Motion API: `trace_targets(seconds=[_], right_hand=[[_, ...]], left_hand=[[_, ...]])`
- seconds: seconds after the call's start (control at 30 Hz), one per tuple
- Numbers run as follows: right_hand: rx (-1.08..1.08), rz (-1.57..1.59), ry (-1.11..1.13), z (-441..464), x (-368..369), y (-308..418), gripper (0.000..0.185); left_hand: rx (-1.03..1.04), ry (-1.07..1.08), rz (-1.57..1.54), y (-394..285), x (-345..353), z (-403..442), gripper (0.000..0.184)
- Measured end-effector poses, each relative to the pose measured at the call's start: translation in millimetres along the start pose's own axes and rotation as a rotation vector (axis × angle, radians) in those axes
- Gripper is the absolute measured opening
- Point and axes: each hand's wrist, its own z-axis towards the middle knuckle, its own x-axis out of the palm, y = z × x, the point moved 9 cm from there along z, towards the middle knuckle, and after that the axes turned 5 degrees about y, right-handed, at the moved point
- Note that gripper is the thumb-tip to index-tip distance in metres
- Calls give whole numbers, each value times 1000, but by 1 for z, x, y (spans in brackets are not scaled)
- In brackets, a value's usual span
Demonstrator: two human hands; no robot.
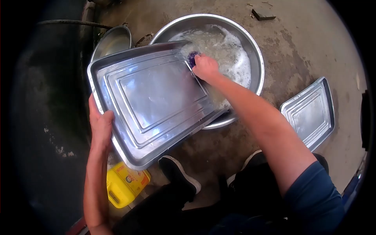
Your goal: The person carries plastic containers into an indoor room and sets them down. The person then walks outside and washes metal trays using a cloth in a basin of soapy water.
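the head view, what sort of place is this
Probably an outdoor washing spot, perhaps a yard. The ground is bare and has dark, wet-looking patches, a wide metal basin of sudsy water sits on it, and a second tray and a yellow jug stand nearby.

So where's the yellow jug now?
In the head view, the yellow jug is at lower left, beside the left forearm and just below the large tray.

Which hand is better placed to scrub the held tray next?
Likely the right hand: it holds the purple scrubber at the metal tray, while the left hand grips its opposite end.
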Motion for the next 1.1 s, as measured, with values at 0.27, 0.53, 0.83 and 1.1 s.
trace_targets(seconds=[0.27,0.53,0.83,1.1], right_hand=[[-49,-66,603,-70,23,-29,45],[-335,219,655,-102,18,56,40],[-500,794,291,-134,-13,238,32],[-345,536,-120,-106,-10,181,27]], left_hand=[[8,25,13,8,-3,16,69],[-3,48,-206,43,-6,36,64],[-64,5,-313,73,-6,45,59],[-2,58,-439,75,6,50,59]])
